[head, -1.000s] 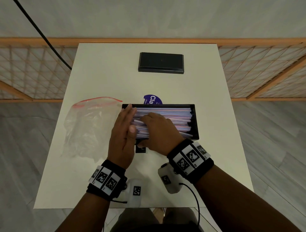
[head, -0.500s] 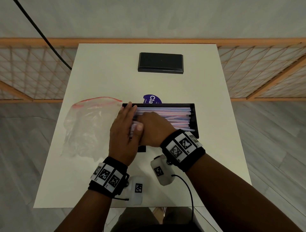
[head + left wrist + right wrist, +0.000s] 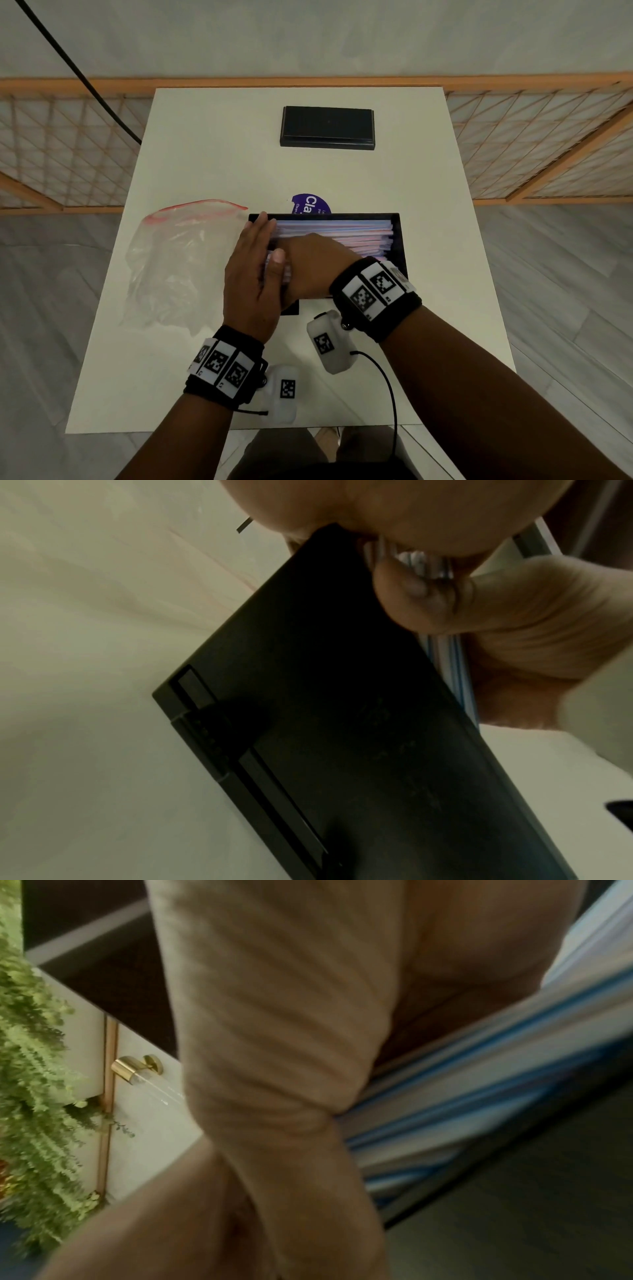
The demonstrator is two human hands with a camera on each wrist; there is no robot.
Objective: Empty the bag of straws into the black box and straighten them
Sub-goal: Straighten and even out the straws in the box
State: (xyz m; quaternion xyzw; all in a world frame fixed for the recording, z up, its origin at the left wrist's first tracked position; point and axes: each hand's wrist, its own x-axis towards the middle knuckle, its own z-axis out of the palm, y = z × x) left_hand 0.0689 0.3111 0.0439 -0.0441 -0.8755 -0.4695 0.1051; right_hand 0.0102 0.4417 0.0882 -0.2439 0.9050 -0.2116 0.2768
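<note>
The black box [image 3: 399, 240] sits mid-table, holding pink, white and blue straws [image 3: 342, 228] laid lengthwise. My left hand [image 3: 269, 238] stands flat at the box's left end, fingers straight, pressing against the straw ends. My right hand [image 3: 305, 263] reaches across the box and is curled round a bundle of straws at the near left; its fingertips are hidden behind the left hand. In the left wrist view the right thumb [image 3: 411, 588] pinches straws [image 3: 448, 664] at the rim of the box [image 3: 342, 723]. The right wrist view shows striped straws [image 3: 479, 1083] under the palm.
The emptied clear zip bag [image 3: 178, 260] with a red seal lies left of the box. The black lid [image 3: 327, 126] rests at the table's far side. A purple round label [image 3: 310, 205] peeks out behind the box. The white table [image 3: 445, 308] has drop-offs all round.
My right hand has slid left along the straws until it meets the left hand, and its wrist has swung nearer. The left hand has stayed at the box's left end.
</note>
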